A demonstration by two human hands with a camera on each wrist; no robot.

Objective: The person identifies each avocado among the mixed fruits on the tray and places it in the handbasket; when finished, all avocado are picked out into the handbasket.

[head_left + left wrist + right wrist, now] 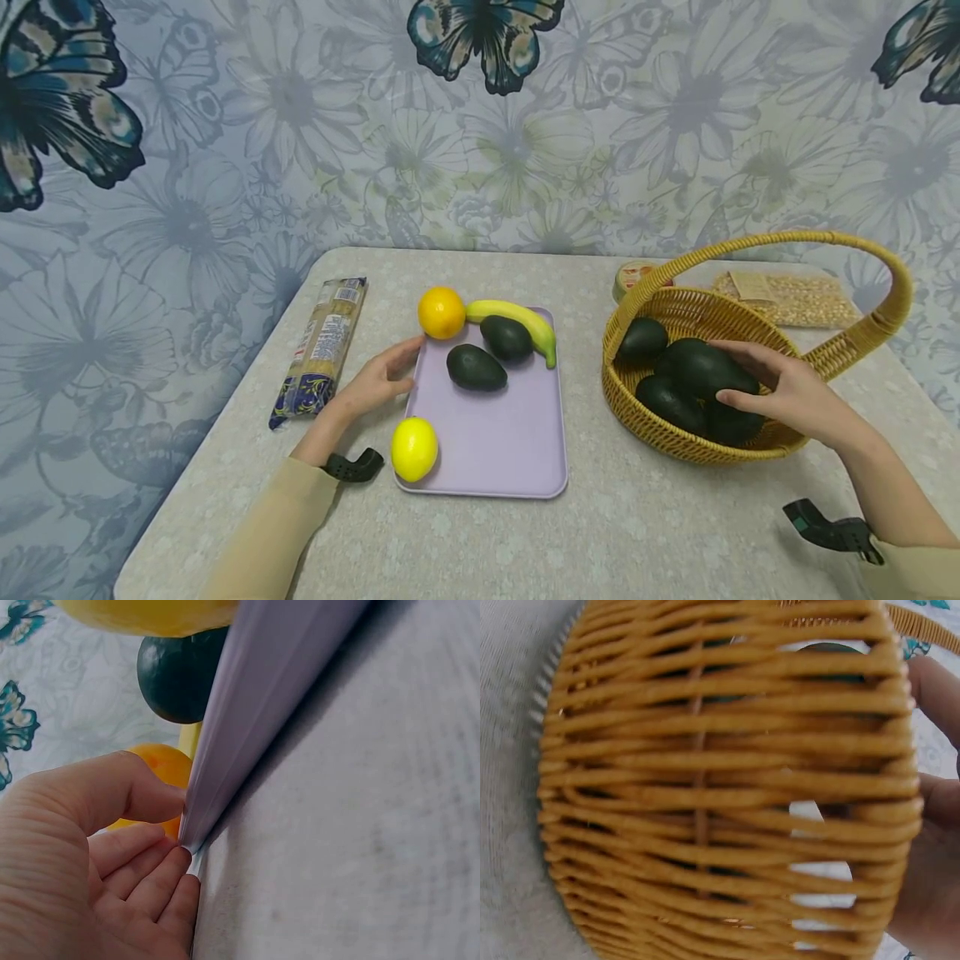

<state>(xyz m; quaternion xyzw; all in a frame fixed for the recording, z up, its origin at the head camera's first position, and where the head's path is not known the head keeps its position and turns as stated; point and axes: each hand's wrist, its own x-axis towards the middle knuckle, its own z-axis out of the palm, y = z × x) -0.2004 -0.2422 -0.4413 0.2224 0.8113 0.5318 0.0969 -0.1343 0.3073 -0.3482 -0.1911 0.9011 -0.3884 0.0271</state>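
On the lilac tray (495,450) lie two dark green avocados (477,367), a banana (542,332), an orange (442,312) at the far left corner and a lemon (414,449) at the near left. My left hand (381,379) touches the tray's left edge, thumb and fingertips against its side in the left wrist view. Inside the wicker basket (630,417), my right hand (787,392) holds an avocado (701,368) between thumb and fingers, above several others. The basket's woven side (720,765) hides most of that grip in the right wrist view.
A long packet (322,346) with a blue end lies left of the tray. Behind the basket are a round tin (630,277) and a clear bag of yellow kernels (806,300). The basket's tall handle (817,239) arches over it. A floral wall borders the table's back.
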